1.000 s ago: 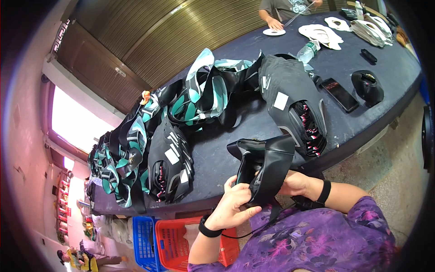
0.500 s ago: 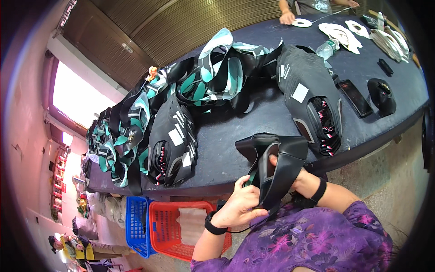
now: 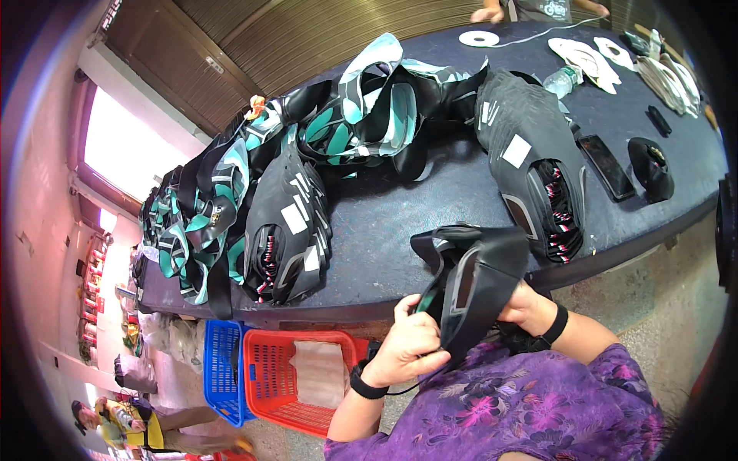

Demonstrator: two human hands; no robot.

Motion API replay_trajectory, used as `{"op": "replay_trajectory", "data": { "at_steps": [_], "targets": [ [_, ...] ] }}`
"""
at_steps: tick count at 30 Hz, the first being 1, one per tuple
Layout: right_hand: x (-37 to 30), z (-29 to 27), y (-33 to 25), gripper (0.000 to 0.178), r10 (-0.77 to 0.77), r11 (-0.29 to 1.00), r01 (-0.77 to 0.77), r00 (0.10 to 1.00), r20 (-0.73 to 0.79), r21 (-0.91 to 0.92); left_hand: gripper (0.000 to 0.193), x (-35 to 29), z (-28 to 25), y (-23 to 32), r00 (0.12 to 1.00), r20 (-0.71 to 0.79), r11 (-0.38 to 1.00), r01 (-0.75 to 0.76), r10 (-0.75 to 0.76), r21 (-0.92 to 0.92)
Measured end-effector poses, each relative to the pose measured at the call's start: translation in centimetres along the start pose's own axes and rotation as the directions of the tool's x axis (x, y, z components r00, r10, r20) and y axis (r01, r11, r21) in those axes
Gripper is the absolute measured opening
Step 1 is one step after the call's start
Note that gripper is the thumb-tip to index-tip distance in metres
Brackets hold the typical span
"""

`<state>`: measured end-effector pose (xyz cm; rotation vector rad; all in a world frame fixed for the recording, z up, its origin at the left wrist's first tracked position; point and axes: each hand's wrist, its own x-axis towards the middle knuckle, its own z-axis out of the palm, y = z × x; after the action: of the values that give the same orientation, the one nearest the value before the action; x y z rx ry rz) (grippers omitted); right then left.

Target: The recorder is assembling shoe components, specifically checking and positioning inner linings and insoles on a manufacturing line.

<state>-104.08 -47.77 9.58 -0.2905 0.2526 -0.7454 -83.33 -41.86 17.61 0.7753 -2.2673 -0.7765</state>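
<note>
A black shoe upper [image 3: 496, 265] with a grey-edged opening is held up over the table's front edge, between both my hands. My left hand [image 3: 409, 346] pinches its lower left edge, thumb in front and fingers curled at the side. My right hand [image 3: 526, 306] grips it from the right; most of those fingers are hidden behind the black material. Beyond it on the table lie two stacks of dark grey uppers, a right stack [image 3: 523, 138] and a left stack [image 3: 288, 223], each with pale stickers.
A heap of black and teal uppers [image 3: 338, 131] covers the table's back left. At right are a phone [image 3: 607, 167], a small black piece [image 3: 651, 169], a plastic bottle [image 3: 561, 81] and a white tape roll [image 3: 478, 38]. Red [image 3: 265, 412] and blue [image 3: 221, 384] baskets stand below. Another person's hand [image 3: 487, 14] shows at the far side.
The shoe upper has turned slightly in my hands, and my right fingers have slipped out of its opening to behind it. The other person's hand has left the tape roll.
</note>
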Motion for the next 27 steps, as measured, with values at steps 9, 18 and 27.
{"op": "replay_trajectory", "data": {
  "at_steps": [9, 18, 27],
  "targets": [
    [-0.4, 1.0, 0.0, 0.033, -0.139, 0.989, 0.132, 0.982, 0.13, 0.06, 0.029, -0.4, 1.2, 0.3, 0.929, -0.334, 0.984, 0.124, -0.16, -0.127],
    [-1.5, 2.2, -0.8, 0.055, -0.161, 0.984, 0.173, 0.966, 0.202, -0.047, 0.021, -0.8, 0.9, -0.2, 0.943, -0.303, 0.988, 0.106, -0.135, -0.111],
    [-3.6, 3.2, -2.2, 0.093, -0.17, 0.973, 0.216, 0.911, 0.375, -0.083, 0.02, -1.3, 1.8, 0.5, 0.925, -0.361, 0.989, 0.141, -0.114, 0.05]
  ]
}}
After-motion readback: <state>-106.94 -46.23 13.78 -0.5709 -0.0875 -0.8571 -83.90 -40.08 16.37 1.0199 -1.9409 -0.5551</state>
